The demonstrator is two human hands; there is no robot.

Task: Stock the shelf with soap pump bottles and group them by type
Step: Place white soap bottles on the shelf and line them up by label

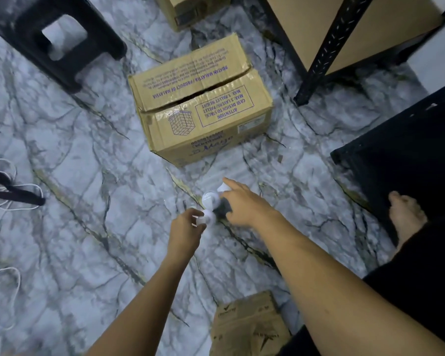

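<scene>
Left hand: the left hand reaches down just below frame centre, fingers curled round a white pump top, which it holds at its fingertips.
Right hand: the right hand lies at 2 o'clock from the left one, touching the bottles; index finger stretched forward over a white pump head, thumb and other fingers wrapped about a dark bottle body.
Soap pump bottles: a small cluster on the floor between the two hands, seen from above; a round white cap shows in the middle. How many bottles stand there cannot be told from the blur.
Floor: grey marble-patterned floor with dark veins.
Cardboard box: a brown cardboard box with purple print at 12 o'clock from the hands, its top flaps nearly shut with a gap between them.
Second box: another box at the top edge, beyond the first.
Shelf: black perforated shelf post at 1 o'clock, with a tan board behind it.
Stool: black plastic stool at 10 o'clock.
Flattened carton: a creased brown carton at 6 o'clock.
Cord: white cord looped at 9 o'clock.
Foot: a bare foot at 3 o'clock, beside a dark crate.
</scene>
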